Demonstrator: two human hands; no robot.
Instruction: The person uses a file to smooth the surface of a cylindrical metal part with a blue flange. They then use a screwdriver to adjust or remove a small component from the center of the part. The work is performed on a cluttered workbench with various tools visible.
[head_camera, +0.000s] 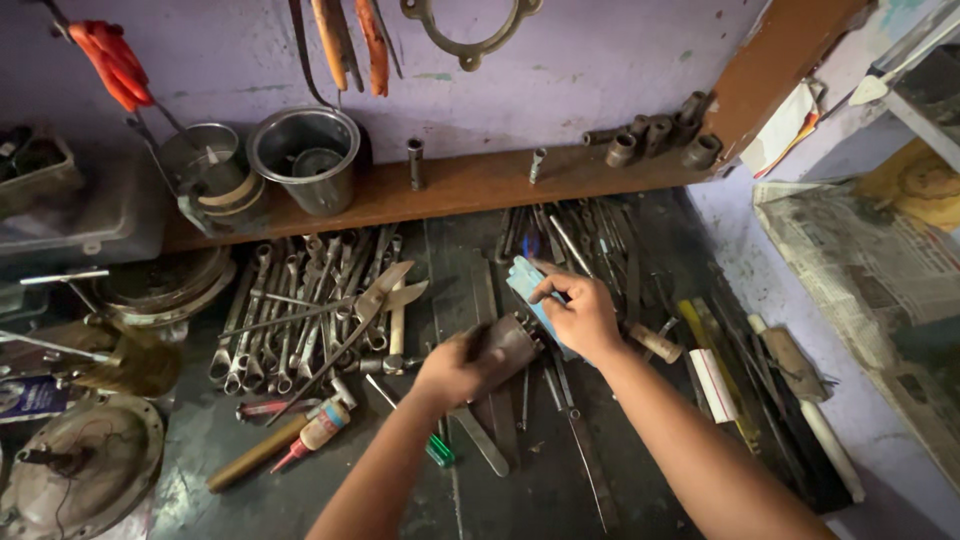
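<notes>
— Hands first: what are they on?

— Left hand (455, 368) is wrapped around a dark metal cylinder (512, 338), fingers closed on it, just above the worktop (540, 480). Right hand (580, 315) pinches a pale blue cloth (527, 282) against the cylinder's far end, fingers curled shut on it.

— So which step is it?

— Looks like wiping or wrapping the part. I judge the next move needs a steady left grip while the cloth is worked around the metal.

— And the surface?

— Dark, oily, crowded: a row of spanners (290, 310) to the left, shears (385, 292) across them, files to the right. A wooden shelf (470, 185) behind carries a steel pot (305, 155) and sockets (660, 135) under a lilac wall (560, 70).
</notes>
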